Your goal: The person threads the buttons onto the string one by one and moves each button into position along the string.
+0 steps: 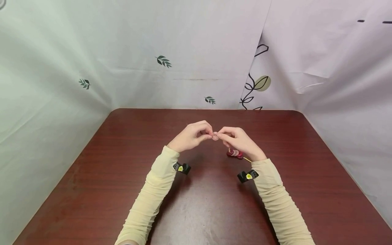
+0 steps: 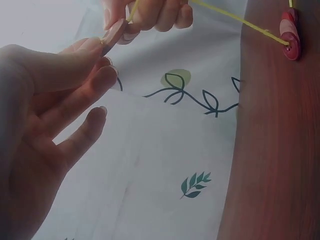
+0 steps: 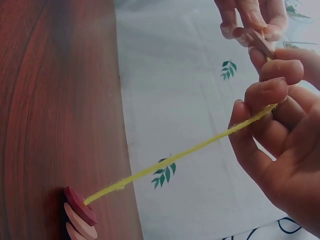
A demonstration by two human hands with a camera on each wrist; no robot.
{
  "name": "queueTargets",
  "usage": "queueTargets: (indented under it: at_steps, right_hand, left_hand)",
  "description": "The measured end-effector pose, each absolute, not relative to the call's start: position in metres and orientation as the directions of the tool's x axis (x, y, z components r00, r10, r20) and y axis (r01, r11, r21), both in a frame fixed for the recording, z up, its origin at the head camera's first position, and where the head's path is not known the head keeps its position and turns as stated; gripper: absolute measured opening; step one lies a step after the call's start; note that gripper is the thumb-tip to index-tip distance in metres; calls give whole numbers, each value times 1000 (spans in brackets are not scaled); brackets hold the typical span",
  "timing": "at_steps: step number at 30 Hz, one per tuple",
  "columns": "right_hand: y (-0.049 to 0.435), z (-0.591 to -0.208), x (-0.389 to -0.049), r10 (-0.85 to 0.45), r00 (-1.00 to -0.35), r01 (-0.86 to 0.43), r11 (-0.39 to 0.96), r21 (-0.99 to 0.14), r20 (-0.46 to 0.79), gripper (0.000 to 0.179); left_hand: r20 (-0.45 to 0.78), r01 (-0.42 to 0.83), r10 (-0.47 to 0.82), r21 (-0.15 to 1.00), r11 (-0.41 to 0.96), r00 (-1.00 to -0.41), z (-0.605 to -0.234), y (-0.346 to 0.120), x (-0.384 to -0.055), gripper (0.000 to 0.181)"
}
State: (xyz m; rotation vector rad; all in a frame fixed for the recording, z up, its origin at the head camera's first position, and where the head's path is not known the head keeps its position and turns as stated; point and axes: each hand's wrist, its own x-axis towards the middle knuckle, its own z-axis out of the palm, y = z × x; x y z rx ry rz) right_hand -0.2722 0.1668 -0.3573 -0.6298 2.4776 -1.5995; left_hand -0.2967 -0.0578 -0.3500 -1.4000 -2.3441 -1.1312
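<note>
Above the far middle of the table, my left hand (image 1: 193, 136) pinches a pale pink button (image 1: 215, 136) between thumb and fingers. Facing it, my right hand (image 1: 240, 140) has its fingertips at the button's other side and pinches a yellow string (image 3: 185, 156). In the left wrist view the string runs up from the button (image 2: 115, 36) into the right fingers. It passes through the curled right fingers and slants down to a short row of red and pink buttons (image 1: 235, 154) threaded on it. Whether the string goes through the held button's hole is too small to tell.
The dark red wooden table (image 1: 107, 190) spreads under both arms, its far edge beyond the hands. White cloth (image 1: 196, 41) with leaf prints hangs behind and at the sides. A black camera mount (image 1: 182, 168) sits at the left wrist and a second camera mount (image 1: 247, 176) at the right.
</note>
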Motion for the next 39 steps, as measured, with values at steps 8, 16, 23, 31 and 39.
queueTargets:
  at_steps: [8,16,23,31,39]
  right_hand:
    - [169,-358,-272,-386,-910,-288,335,-897,149,24]
    - [172,-363,-276,-369,-920,-267,347,-899,131,25]
    - [176,-364,-279,-348,-934,-229,401,-887,84,29]
    - [183,-369,-286,-353,-935,-205,467,-860,32,25]
    - [189,-375,-290,-344,-939,-190,541,-820,-9,23]
  left_hand:
    - [519,824,667,496,276,-535,-348,-60,-295,5]
    - [543,834,651,472,286,-531,-345,-63,-295,7]
    - [550,831,639,473,292,-537,-342,-67,-295,4]
    - [540,823,642,490,287,-545,-341,-70,-296,10]
    - [550,826,636,488,282,-542,-340,-71,-296,9]
